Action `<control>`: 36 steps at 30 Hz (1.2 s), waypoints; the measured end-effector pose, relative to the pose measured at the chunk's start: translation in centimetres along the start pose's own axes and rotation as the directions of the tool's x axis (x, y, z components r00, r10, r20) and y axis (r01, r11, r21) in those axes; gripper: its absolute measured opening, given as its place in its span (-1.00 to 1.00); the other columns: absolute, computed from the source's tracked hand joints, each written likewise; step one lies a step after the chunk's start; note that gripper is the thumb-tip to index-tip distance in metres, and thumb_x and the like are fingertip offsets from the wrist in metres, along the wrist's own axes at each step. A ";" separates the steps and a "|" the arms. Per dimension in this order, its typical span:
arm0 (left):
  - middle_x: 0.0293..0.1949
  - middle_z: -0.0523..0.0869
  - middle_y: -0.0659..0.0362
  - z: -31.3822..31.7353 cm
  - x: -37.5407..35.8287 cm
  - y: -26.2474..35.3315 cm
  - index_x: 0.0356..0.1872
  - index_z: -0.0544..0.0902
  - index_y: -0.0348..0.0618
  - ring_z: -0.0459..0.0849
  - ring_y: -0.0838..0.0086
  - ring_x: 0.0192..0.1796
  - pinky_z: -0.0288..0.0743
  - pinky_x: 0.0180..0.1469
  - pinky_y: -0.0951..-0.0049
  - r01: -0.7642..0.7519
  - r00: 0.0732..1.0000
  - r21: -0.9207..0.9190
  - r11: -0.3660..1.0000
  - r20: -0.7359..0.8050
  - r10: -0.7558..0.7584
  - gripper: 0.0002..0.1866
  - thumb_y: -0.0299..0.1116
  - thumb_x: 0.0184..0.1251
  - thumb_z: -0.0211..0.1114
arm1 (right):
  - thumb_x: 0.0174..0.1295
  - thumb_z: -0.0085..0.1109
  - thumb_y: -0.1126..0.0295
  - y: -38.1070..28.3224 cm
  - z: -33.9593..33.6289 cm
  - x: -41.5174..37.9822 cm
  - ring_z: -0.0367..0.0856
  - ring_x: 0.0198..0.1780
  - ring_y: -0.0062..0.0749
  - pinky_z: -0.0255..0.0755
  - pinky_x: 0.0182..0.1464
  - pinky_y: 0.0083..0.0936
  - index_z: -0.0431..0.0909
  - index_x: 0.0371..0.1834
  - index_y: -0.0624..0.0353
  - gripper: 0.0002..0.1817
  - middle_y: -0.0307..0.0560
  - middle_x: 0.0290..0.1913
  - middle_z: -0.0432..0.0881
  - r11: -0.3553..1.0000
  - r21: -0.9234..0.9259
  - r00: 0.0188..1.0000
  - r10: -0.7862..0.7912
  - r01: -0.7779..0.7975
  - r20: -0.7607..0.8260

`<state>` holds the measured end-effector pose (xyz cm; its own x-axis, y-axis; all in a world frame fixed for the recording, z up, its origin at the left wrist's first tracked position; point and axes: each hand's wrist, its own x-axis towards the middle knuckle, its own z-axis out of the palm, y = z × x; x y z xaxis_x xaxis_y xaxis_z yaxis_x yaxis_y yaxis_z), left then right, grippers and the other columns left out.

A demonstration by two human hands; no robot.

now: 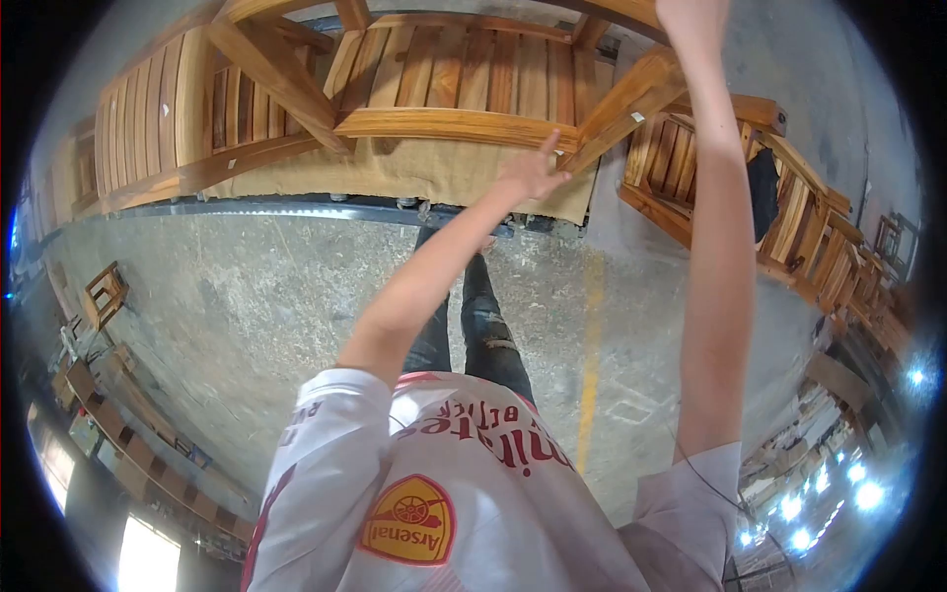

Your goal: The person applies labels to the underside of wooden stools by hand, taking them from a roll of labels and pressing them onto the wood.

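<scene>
A wooden slatted chair (459, 123) stands in front of me on a brown sheet. My left hand (535, 178) is by the right end of its front seat rail, index finger stretched out toward the rail and the other fingers loosely apart, holding nothing. Farther up, my right hand (693, 25) reaches to the top of the chair's right side, beside the armrest; its fingers run out at the frame's upper edge. A slanting wooden leg (626, 109) with a small white sticker rises between the two hands.
Under the chair, the brown sheet (395, 173) covers a low platform with a dark metal edge (286, 209). More slatted wooden furniture (163, 109) stands at left. At right is another row of wooden chairs (681, 163), with a dark cloth (762, 192) on one. A yellow line (592, 365) crosses the concrete floor.
</scene>
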<state>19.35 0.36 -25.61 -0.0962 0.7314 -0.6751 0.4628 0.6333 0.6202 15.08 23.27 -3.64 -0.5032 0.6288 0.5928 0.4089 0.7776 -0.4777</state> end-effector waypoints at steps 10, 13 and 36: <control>-0.16 0.73 -0.14 -3.7 -5.0 -5.3 0.54 -0.28 0.35 0.73 0.01 -0.10 0.58 -0.06 0.02 0.271 0.941 0.106 0.957 -0.241 -0.240 -0.01 0.34 0.25 0.09 | 0.46 -0.24 0.42 3.7 0.1 0.1 0.66 -0.19 -0.15 0.49 -0.19 -0.27 0.36 0.17 0.11 -0.71 0.11 -0.13 0.66 0.990 0.040 0.984 0.127 -0.133 0.128; -0.38 0.73 -0.16 -6.9 -8.2 -13.1 0.54 -0.29 0.36 0.74 -0.05 -0.31 0.61 -0.29 0.03 0.381 0.849 0.195 0.904 -0.460 -0.259 0.03 0.42 0.20 0.07 | 0.44 -0.19 0.37 1.4 0.0 -0.5 0.68 -0.10 -0.16 0.48 -0.06 -0.30 0.37 0.19 0.14 -0.68 0.02 -0.09 0.69 0.994 -0.061 0.992 0.099 -0.094 0.080; -0.49 0.75 0.07 -18.0 -14.9 -11.4 0.06 0.67 -0.03 0.78 0.31 -0.29 0.63 -0.14 0.31 0.202 0.907 0.179 0.963 -0.406 -0.115 -0.46 0.15 0.22 0.28 | 0.44 -0.14 0.30 1.8 -0.2 0.1 0.64 -0.15 -0.49 0.46 -0.01 -0.48 0.40 0.23 0.03 -0.66 -0.27 -0.09 0.71 0.997 -0.045 0.974 0.066 -0.057 0.216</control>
<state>-0.33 -13.24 -15.41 -0.4983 0.6931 -0.5209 0.5841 0.7124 0.3890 15.91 24.69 -4.34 -0.6280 0.6639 0.4060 0.4709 0.7395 -0.4809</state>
